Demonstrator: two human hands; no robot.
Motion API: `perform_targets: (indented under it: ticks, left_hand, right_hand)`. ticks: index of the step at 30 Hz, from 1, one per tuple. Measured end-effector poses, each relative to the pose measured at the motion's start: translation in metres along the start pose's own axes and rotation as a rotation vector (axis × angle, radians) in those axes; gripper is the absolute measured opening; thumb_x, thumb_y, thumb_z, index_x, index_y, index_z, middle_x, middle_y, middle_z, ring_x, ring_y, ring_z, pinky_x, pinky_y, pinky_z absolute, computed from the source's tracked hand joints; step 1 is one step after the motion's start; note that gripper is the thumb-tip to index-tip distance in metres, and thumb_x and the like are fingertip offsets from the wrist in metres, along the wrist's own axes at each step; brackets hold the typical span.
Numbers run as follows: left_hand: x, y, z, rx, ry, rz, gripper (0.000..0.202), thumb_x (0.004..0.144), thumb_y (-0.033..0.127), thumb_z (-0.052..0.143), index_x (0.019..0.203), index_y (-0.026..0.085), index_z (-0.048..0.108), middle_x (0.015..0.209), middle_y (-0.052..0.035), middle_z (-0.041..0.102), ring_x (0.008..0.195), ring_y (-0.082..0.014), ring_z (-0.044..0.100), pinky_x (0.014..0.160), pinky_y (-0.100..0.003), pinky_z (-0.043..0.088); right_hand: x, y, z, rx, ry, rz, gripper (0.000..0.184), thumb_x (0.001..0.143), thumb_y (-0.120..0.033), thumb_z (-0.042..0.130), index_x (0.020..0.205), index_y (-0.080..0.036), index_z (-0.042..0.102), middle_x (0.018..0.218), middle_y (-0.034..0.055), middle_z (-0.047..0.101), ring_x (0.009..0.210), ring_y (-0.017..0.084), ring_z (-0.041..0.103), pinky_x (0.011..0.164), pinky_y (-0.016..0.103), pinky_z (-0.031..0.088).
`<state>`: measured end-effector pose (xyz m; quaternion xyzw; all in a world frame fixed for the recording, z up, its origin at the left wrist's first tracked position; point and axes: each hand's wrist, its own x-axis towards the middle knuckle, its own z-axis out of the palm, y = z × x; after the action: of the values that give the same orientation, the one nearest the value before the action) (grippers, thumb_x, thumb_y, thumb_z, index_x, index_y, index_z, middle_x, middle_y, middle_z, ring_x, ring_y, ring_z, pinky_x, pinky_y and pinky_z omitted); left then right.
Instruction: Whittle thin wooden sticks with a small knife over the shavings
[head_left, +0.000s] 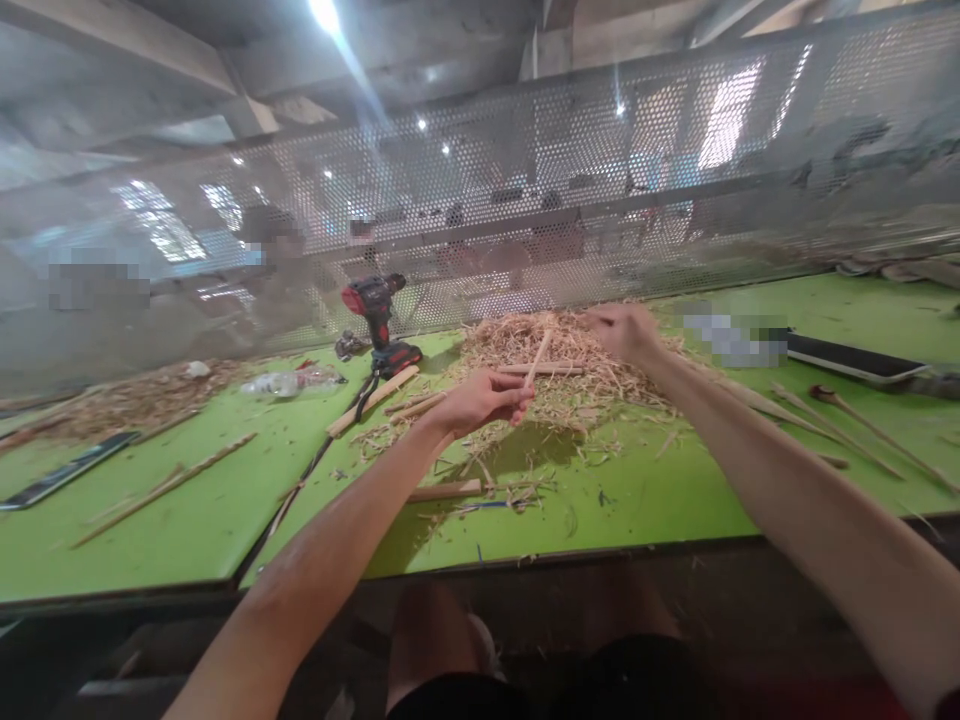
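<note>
My left hand [491, 400] is closed on the lower end of a thin pale wooden stick [541, 352], which points up and away, tilted to the right. Farther off and to the right, my right hand [626, 332] is closed and slightly blurred; whatever its fingers hold, if anything, cannot be made out. Under and behind both hands lies a heap of wood shavings [495, 345]. A light wooden strip [551, 369] rests on that heap, just beyond my left hand.
A red and black cordless drill [379, 320] stands left of the shavings, near a clear plastic bottle [289, 381]. A flat wooden piece [450, 490] lies in front. Long slim sticks [840, 425] and a dark phone-like slab [855, 355] are at right. A perforated metal screen [480, 240] runs behind the green table [660, 500].
</note>
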<state>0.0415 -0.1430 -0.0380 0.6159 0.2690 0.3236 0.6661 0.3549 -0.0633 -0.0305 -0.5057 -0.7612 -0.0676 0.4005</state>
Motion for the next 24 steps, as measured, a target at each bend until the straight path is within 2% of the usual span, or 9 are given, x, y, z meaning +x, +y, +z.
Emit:
perform_targets:
  ticks: [1, 3, 5, 8, 11, 13, 15, 19, 24]
  left_hand:
    - [0.001, -0.001, 0.0, 0.0, -0.013, 0.001, 0.031, 0.081, 0.034, 0.095, 0.091, 0.009, 0.08, 0.077, -0.0034, 0.066, 0.065, -0.009, 0.058, 0.067, -0.029, 0.049]
    - [0.003, -0.004, -0.001, -0.032, 0.023, -0.001, 0.029, 0.082, 0.031, 0.094, 0.094, 0.009, 0.081, 0.077, -0.0035, 0.067, 0.066, -0.0094, 0.059, 0.069, -0.03, 0.051]
    - [0.005, -0.006, -0.002, -0.079, 0.088, -0.007, 0.027, 0.081, 0.028, 0.095, 0.094, 0.009, 0.08, 0.079, -0.0044, 0.07, 0.068, -0.0107, 0.063, 0.072, -0.031, 0.053]
    - [0.007, -0.007, -0.003, -0.161, 0.152, 0.022, 0.023, 0.083, 0.026, 0.093, 0.093, 0.009, 0.08, 0.087, -0.0087, 0.075, 0.078, -0.0146, 0.07, 0.08, -0.033, 0.057]
    - [0.006, -0.006, 0.0, -0.202, 0.163, 0.038, 0.02, 0.087, 0.025, 0.09, 0.094, 0.009, 0.08, 0.093, -0.0111, 0.078, 0.085, -0.0172, 0.074, 0.084, -0.033, 0.059]
    - [0.006, -0.006, 0.003, -0.204, 0.169, 0.033, 0.021, 0.086, 0.025, 0.091, 0.092, 0.009, 0.079, 0.088, -0.0092, 0.076, 0.079, -0.0151, 0.072, 0.081, -0.032, 0.059]
    - [0.007, -0.005, 0.005, -0.206, 0.174, 0.043, 0.026, 0.082, 0.027, 0.095, 0.088, 0.008, 0.078, 0.08, -0.0058, 0.073, 0.07, -0.012, 0.068, 0.076, -0.03, 0.057]
    - [0.007, -0.004, 0.008, -0.205, 0.163, 0.082, 0.034, 0.076, 0.032, 0.099, 0.083, 0.009, 0.074, 0.075, -0.0016, 0.067, 0.065, -0.0092, 0.063, 0.068, -0.026, 0.052]
    - [0.002, 0.001, 0.01, -0.184, 0.145, 0.07, 0.026, 0.085, 0.028, 0.092, 0.082, 0.01, 0.072, 0.075, -0.0006, 0.063, 0.064, -0.0075, 0.058, 0.065, -0.025, 0.047]
  right_hand:
    - [0.002, 0.01, -0.006, -0.024, 0.061, 0.071, 0.044, 0.11, -0.041, 0.052, 0.119, -0.017, 0.088, 0.106, 0.0168, 0.084, 0.079, 0.025, 0.073, 0.068, 0.036, 0.053]
    - [0.006, 0.017, -0.014, -0.006, 0.195, 0.222, 0.046, 0.109, -0.042, 0.054, 0.118, -0.011, 0.087, 0.103, 0.0181, 0.084, 0.088, 0.028, 0.076, 0.076, 0.037, 0.056]
    - [0.01, 0.008, -0.015, 0.114, 0.206, 0.266, 0.046, 0.107, -0.046, 0.059, 0.116, -0.01, 0.087, 0.104, 0.0168, 0.084, 0.095, 0.029, 0.077, 0.084, 0.037, 0.057]
    - [0.009, -0.024, -0.009, 0.311, 0.018, 0.176, 0.047, 0.099, -0.053, 0.068, 0.111, -0.013, 0.088, 0.105, 0.0156, 0.084, 0.095, 0.029, 0.075, 0.086, 0.038, 0.06]
    - [0.001, -0.055, -0.006, 0.378, -0.167, 0.145, 0.048, 0.099, -0.058, 0.067, 0.112, -0.017, 0.088, 0.105, 0.0167, 0.084, 0.08, 0.025, 0.072, 0.071, 0.037, 0.059]
    - [-0.005, -0.071, -0.007, 0.393, -0.25, 0.131, 0.047, 0.102, -0.057, 0.062, 0.12, -0.022, 0.087, 0.11, 0.0168, 0.083, 0.072, 0.024, 0.069, 0.061, 0.037, 0.056]
    - [-0.01, -0.082, -0.007, 0.398, -0.306, 0.059, 0.042, 0.103, -0.053, 0.061, 0.124, -0.026, 0.086, 0.113, 0.0149, 0.082, 0.077, 0.025, 0.071, 0.063, 0.039, 0.058]
    - [-0.012, -0.092, -0.004, 0.33, -0.291, -0.132, 0.03, 0.098, -0.045, 0.069, 0.114, -0.03, 0.089, 0.113, 0.0091, 0.083, 0.103, 0.031, 0.076, 0.088, 0.048, 0.064]
    - [-0.01, -0.089, -0.003, 0.244, -0.232, -0.172, 0.024, 0.099, -0.044, 0.069, 0.11, -0.038, 0.09, 0.112, 0.0051, 0.084, 0.111, 0.034, 0.077, 0.093, 0.053, 0.064]
